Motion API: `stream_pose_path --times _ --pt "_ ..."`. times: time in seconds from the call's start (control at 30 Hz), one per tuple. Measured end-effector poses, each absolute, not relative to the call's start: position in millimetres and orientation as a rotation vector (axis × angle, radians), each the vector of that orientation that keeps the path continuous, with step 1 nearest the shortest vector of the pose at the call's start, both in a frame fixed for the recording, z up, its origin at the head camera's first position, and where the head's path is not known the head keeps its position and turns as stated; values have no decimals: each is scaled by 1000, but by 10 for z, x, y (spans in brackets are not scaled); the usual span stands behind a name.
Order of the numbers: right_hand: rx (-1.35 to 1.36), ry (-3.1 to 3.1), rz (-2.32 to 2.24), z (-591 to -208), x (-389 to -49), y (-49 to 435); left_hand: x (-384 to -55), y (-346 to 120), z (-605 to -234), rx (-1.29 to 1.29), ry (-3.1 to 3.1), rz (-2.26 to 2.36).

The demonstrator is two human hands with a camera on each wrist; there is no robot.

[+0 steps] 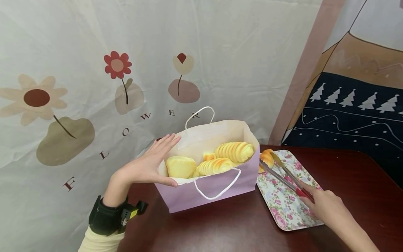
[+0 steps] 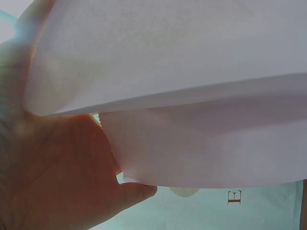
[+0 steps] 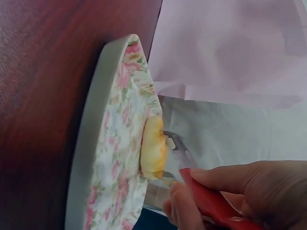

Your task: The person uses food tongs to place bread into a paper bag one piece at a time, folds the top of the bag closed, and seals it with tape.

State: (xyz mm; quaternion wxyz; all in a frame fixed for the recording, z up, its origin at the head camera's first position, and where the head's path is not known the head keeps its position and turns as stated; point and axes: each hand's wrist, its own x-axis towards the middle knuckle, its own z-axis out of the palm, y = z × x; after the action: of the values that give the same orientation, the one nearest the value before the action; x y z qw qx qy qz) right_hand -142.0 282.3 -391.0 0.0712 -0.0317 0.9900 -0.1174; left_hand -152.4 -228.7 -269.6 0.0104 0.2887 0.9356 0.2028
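A lilac paper bag (image 1: 211, 194) with white rope handles stands upright, its mouth spread wide. My left hand (image 1: 146, 168) rests at the bag's left end, fingers stretched along the rim and thumb over the front edge. Inside sit several breads, among them a squarish bun (image 1: 181, 167) and two ridged rolls, one ridged roll (image 1: 234, 151) at the right. With my right hand (image 1: 329, 206) I grip metal tongs (image 1: 278, 175) by their red handle (image 3: 206, 194). The tongs' tips are around a golden-topped bread roll (image 3: 153, 146) at the far end of the floral tray (image 1: 284, 211).
The tray lies right beside the bag on a dark reddish table (image 1: 217, 227). Behind hangs a pale cloth (image 1: 239, 63) with printed flowers. A dark cloth with white trees (image 1: 355, 115) hangs at the back right.
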Motion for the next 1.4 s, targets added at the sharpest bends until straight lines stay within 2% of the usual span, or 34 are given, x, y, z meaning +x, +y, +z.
stream_pose_path --times 1.4 --pt "-43 2894 -505 -3973 -1379 2919 -1545 -2282 -2704 898 2906 649"
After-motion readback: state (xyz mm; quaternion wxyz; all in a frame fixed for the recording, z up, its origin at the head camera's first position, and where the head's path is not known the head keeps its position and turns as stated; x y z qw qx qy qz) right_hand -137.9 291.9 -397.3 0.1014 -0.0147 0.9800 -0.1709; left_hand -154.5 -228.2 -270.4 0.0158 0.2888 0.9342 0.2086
